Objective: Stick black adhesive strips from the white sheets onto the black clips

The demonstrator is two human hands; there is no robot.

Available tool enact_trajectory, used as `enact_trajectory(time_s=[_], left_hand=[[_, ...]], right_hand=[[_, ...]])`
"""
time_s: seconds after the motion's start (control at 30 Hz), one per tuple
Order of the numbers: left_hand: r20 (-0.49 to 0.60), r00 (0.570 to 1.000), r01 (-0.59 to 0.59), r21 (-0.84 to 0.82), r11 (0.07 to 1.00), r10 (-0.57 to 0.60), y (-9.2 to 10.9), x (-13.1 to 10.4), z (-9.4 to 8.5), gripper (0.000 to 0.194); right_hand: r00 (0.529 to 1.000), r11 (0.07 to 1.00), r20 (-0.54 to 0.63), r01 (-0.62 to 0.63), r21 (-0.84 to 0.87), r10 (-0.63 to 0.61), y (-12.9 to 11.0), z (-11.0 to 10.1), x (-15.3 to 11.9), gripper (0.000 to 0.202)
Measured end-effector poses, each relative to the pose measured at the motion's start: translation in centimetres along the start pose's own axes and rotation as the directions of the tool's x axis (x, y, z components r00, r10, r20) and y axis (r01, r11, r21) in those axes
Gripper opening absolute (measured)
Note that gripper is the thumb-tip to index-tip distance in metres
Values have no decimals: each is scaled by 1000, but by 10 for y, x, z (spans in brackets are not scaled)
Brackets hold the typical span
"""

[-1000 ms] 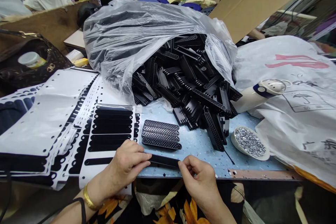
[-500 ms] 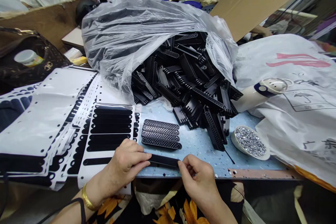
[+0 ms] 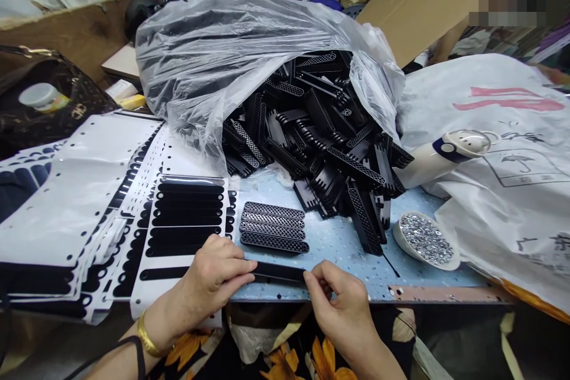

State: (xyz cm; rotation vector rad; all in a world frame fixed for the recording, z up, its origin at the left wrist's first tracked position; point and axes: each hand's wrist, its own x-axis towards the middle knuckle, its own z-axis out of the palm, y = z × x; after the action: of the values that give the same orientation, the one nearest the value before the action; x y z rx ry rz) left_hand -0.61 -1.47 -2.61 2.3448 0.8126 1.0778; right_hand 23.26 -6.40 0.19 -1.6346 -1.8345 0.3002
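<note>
Holding the black strip (image 3: 280,273) end to end appears to be the step in hand: left hand (image 3: 214,276) and right hand (image 3: 342,303) have fingers clamped on opposite ends. Lattice-faced pieces (image 3: 272,229) lie just beyond. Any next move seemingly calls for even alignment.

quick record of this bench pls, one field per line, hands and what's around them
left hand: pinching left end of a black strip
right hand: pinching its right end
beyond strip: four patterned black pieces, side by side
left side: white sheets with black strips
behind: open plastic bag, black toothed pieces spilling out
right side: bowl of small shiny bits; tilted pale bottle
</note>
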Motion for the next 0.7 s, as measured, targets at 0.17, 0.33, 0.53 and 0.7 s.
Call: enact_trajectory(time_s=[0.17,0.33,0.53,0.7], left_hand=[[10,1000,10,-16,1000,-10,0,0,0,11],[18,1000,12,-21,1000,-12,0,-1,0,11],[12,1000,13,-26,1000,-12,-1,-1,1,11],[15,1000,16,-25,1000,-16,-1,-1,1,10]], right_hand=[[1000,1000,18,-12,9,11,4,3,0,32],[1000,1000,31,6,-15,-6,5,3,0,32],[999,998,-8,40,-52,-40,2,3,-1,32],[1000,1000,-19,8,-20,-8,-1,1,0,32]])
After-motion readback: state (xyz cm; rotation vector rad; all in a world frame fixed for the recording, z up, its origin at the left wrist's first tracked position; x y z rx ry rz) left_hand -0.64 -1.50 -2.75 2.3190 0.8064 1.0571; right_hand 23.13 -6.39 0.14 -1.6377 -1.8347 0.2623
